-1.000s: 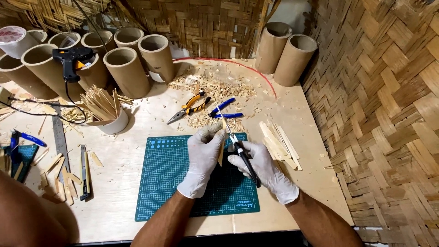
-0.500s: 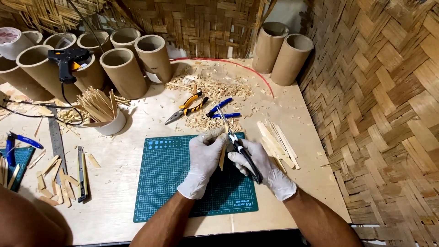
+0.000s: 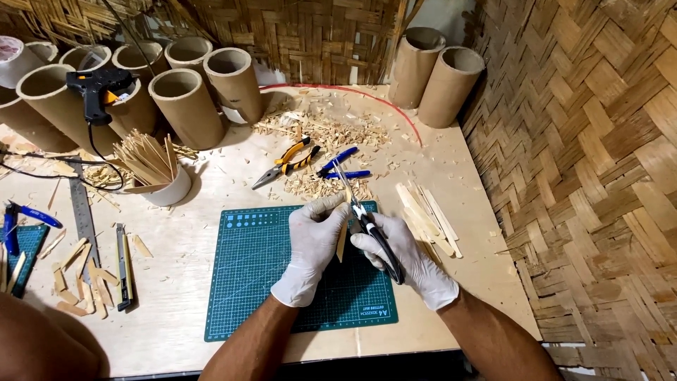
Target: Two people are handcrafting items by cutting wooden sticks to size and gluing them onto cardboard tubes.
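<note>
Both of my hands wear white gloves and meet over the right part of a green cutting mat (image 3: 261, 282). My left hand (image 3: 314, 243) pinches a thin bamboo strip (image 3: 342, 241) that points down toward the mat. My right hand (image 3: 409, 257) grips a black-handled cutting tool (image 3: 374, 236) whose slim metal blade reaches up past the strip's top end. The tool touches the strip near my left fingertips.
Loose bamboo strips (image 3: 427, 219) lie right of the mat. Yellow-handled pliers (image 3: 289, 161), a blue-handled tool (image 3: 342, 166) and shavings (image 3: 321, 130) lie behind it. Cardboard tubes (image 3: 187, 106) and a glue gun (image 3: 99, 88) stand at back left, a white cup of sticks (image 3: 155, 173) and a ruler (image 3: 81, 212) left.
My hands have stayed together over the mat, shifting only slightly; the view has drifted a little.
</note>
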